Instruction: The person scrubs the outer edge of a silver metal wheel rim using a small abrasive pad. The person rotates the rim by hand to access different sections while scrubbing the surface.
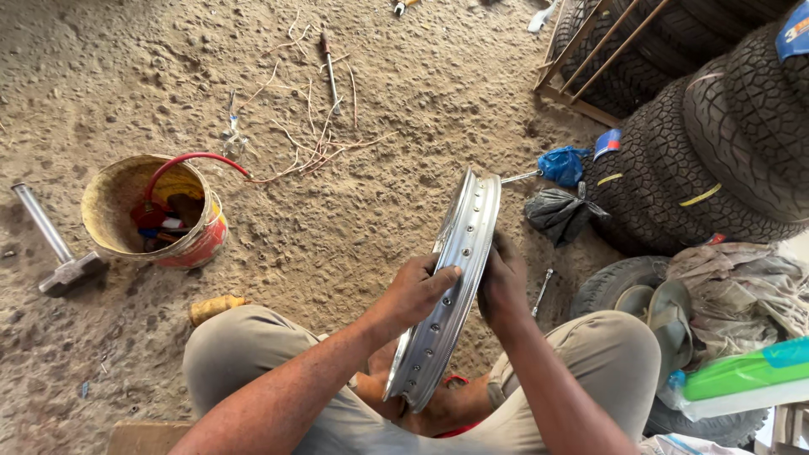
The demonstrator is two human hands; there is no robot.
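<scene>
A person sits on sandy ground, knees apart, seen from above. Both hands clamp a bare silver wheel rim that stands on edge between the knees, its lower end down by the person's feet, its top leaning away from the body. The left hand wraps the rim's near face, thumb lying across the row of spoke holes; the right hand grips the opposite side, so the hands sit close together with only the rim between them.

The step in hand looks like checking or turning the unspoked rim — no spokes are fitted. The next move would likely call for a steady hold and rotating it hole by hole.

To the left of the left hand, well apart, stands a worn yellow-and-red bucket with small items and a red hose inside; beyond it lies a hammer. Ahead of the hands, thin wires are scattered. To the right of the right hand, stacked tyres lean, with rags at their foot.
</scene>
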